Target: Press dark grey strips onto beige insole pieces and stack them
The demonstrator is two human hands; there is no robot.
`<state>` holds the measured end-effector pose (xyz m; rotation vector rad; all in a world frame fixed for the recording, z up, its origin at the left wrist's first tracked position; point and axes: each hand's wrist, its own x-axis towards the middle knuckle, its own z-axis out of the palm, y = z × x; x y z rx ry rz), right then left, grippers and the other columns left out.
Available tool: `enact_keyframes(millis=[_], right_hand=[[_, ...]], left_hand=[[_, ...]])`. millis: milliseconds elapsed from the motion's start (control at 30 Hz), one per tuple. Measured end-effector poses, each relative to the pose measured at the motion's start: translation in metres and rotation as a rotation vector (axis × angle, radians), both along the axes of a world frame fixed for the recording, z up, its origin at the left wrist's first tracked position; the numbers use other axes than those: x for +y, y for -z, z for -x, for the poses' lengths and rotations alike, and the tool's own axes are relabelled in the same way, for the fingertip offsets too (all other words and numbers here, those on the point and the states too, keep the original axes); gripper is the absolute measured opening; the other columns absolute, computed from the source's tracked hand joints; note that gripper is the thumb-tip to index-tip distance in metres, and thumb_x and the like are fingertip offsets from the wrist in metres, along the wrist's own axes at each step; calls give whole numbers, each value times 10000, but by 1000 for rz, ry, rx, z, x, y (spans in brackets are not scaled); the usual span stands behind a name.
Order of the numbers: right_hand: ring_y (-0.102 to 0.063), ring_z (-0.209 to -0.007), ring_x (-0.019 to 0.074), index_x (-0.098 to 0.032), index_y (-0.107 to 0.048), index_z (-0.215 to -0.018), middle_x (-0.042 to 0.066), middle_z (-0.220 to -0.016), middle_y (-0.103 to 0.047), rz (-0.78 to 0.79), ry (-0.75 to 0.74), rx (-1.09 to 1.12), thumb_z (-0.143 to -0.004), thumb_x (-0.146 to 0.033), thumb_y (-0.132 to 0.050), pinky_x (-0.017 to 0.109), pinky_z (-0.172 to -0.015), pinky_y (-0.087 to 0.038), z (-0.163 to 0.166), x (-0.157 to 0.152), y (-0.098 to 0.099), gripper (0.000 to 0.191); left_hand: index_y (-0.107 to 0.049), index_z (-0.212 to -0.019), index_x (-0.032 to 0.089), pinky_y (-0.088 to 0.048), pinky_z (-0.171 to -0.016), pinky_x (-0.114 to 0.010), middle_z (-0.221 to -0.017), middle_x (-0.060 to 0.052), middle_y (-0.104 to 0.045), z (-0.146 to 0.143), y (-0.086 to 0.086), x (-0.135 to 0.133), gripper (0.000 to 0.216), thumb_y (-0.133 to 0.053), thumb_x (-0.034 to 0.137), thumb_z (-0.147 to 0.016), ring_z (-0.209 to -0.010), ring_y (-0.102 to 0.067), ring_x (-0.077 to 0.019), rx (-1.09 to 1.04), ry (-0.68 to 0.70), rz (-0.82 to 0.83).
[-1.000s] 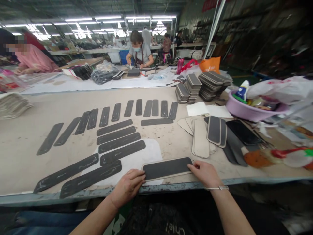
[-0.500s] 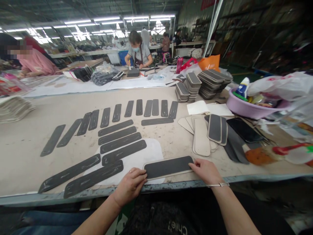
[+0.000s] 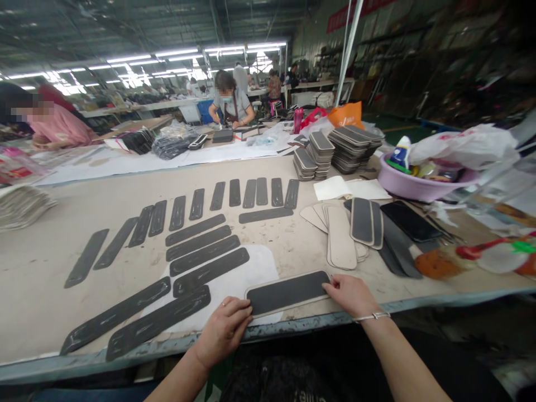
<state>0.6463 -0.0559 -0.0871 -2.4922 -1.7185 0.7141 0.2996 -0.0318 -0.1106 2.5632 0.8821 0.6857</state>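
At the near table edge (image 3: 293, 328), a black-faced pad on a tan backing (image 3: 287, 291), left hand (image 3: 224, 330) fingers pressed flat on its left end, right hand (image 3: 350, 295) fingertips pressing its right end, black strips (image 3: 196, 257) fanned out beyond

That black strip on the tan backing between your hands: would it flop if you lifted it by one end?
Probably only a little. The black-on-tan piece lies dead flat, its edges straight between the left hand and right hand, so it looks fairly stiff. It looks thin, so likely light, and it cannot roll.

two hands (image 3: 224, 329); one lilac bowl (image 3: 412, 187); one phone (image 3: 409, 221)
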Motion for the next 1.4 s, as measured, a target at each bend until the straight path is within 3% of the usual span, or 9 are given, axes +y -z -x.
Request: enact_keyframes(millis=[300,433,500,567,700,800,1133,1300,1400], right_hand=[[-611,-802,314,-171,-610,-812,115,-771,-632,-2,102,-109,-819,-550,-510,388,-684,-434,-2,-9,-12,392],[-615,-787,262,-139,-548,-1092,105,-857,-634,-338,179,-87,-895,-495,-460,378,-708,-476,2,-21,-6,416],[-594,-927,256,-100,-499,-1206,149,-1032,-611,-576,85,-53,-933,-459,-411,381,-813,-482,22,-26,-3,460],[-480,-1161,251,-72,-433,-1311,168,-1250,-517,-679,-141,28,-959,-432,-366,381,-976,-422,54,-28,-3,508],[-178,-1372,229,-116,-254,-1450,98,-1480,-242,-552,-576,199,-926,-533,-425,422,-1139,-220,123,-27,2,692],[-83,-1393,220,-130,-200,-1467,82,-1510,-125,-463,-662,247,-913,-622,-373,455,-1152,-148,141,-26,13,761],[-152,-1380,233,-92,-249,-1445,74,-1500,-128,-394,-441,-165,-935,-565,-339,479,-1125,-205,27,-36,46,701],[-207,-1363,238,-64,-334,-1411,87,-1489,-189,-521,-412,-288,-943,-578,-193,489,-1093,-256,14,-42,63,709],[-225,-1354,245,-51,-382,-1385,89,-1481,-221,-614,-415,-301,-936,-601,-103,491,-1082,-263,15,-41,68,763]], left_hand=[[-612,-1064,190,-506,-842,-361,-1032,-95,-609,0,0,1,216,-499,130,-890,-947,-551,-188,29,38,-16],[-606,-1081,194,-506,-842,-362,-1037,-94,-609,1,2,1,228,-501,128,-890,-952,-550,-190,27,37,-11],[-602,-1092,198,-507,-842,-358,-1037,-90,-611,1,2,2,238,-508,126,-886,-955,-551,-190,29,42,-16],[-603,-1091,200,-508,-844,-354,-1045,-86,-610,1,3,2,240,-513,124,-882,-954,-553,-188,37,42,-26],[-618,-1055,197,-514,-846,-345,-1059,-88,-608,1,2,2,213,-518,132,-878,-964,-561,-191,54,42,-55],[-623,-1040,192,-520,-838,-337,-1044,-88,-615,-1,0,2,200,-517,138,-879,-954,-568,-189,55,45,-73],[-621,-1066,202,-506,-852,-361,-1060,-94,-614,-2,2,2,236,-525,115,-868,-961,-566,-192,40,25,-14],[-630,-1065,207,-511,-845,-362,-1035,-85,-643,-1,-4,-6,229,-537,150,-863,-941,-589,-191,-8,-38,19],[-621,-1088,209,-535,-788,-312,-954,-69,-670,-2,-10,-11,227,-524,192,-882,-874,-620,-167,-92,-202,70]])
